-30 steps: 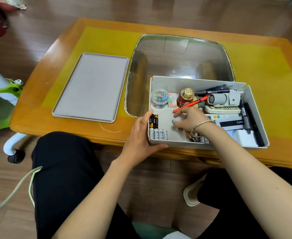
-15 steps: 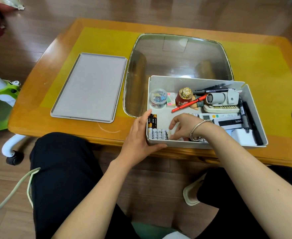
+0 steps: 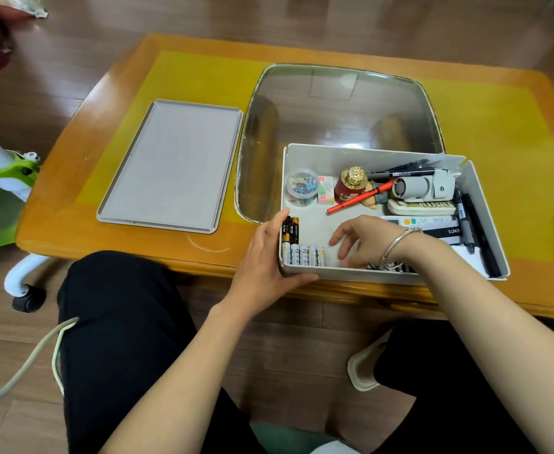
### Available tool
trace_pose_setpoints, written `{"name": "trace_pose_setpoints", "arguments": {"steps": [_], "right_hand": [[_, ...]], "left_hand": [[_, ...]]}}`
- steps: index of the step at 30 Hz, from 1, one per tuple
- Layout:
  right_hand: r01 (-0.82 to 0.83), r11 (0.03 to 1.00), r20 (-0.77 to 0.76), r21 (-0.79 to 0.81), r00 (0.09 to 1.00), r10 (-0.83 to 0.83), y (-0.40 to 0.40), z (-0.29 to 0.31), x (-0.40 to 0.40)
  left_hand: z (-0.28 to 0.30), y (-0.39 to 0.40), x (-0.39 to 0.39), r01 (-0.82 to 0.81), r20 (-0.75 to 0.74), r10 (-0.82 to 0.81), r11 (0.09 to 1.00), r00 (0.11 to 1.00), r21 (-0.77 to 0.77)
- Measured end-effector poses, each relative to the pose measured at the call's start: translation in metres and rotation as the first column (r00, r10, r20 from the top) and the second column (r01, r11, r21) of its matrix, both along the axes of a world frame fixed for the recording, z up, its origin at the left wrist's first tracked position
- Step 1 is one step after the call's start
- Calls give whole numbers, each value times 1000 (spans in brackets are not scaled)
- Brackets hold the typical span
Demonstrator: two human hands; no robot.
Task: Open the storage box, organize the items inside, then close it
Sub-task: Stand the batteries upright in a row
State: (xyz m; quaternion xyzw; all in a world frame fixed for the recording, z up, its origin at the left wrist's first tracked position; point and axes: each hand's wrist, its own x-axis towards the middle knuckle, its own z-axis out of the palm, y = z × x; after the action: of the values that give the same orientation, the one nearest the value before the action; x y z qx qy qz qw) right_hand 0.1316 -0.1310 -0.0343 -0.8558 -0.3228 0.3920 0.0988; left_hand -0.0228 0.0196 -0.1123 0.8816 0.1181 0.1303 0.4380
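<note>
- Open white rectangular plastic storage box (image 3: 364, 158) sat at the near edge of the orange wooden table (image 3: 112, 247), partly over the table's glass inset (image 3: 338, 106).
- Box's flat grey lid (image 3: 171, 165) lay on the table, well left of the box, apart from it.
- Left hand (image 3: 266, 257) gripped the box's near-left corner, thumb wrapped across the front wall, fingers up the left wall.
- Right hand (image 3: 364, 240) was inside the box near the front wall, fingers loosely spread, holding nothing visible; silver bracelet (image 3: 396, 244) on the wrist.
- Row of white AA batteries (image 3: 303, 255) lay in the box's front-left corner, just left of the right fingertips; black-and-gold batteries (image 3: 290, 229) just behind them.
- Back of box: clear tub of clips (image 3: 301, 188), red jar with gold cap (image 3: 351, 185), red pen (image 3: 357, 198), white camera-like gadget (image 3: 423, 186).
- Black markers (image 3: 478, 231) lay along the box's right wall.
- Right forearm hid part of the box's front-right contents.
</note>
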Motion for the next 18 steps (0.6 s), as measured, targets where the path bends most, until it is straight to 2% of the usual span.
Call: {"name": "trace_pose_setpoints", "arguments": {"steps": [3,9,14,18], "right_hand": [[-100,992,104,-74,989,107,-4,-1,0],[-134,968,245,-214,952,185,5,-7,0],[-70,973,358,-221,922,148,7,-7,1],[-61,972,334,-228,933,137,8,-8,2]], "left_hand": [[0,0,0,5,-2,-5,1000,1000,-6],[1,-1,-1,4,-11,-4,1000,1000,-7],[2,-1,0,4,-19,-4,1000,1000,-7],[1,-1,0,4,-15,-4,1000,1000,-8]]}}
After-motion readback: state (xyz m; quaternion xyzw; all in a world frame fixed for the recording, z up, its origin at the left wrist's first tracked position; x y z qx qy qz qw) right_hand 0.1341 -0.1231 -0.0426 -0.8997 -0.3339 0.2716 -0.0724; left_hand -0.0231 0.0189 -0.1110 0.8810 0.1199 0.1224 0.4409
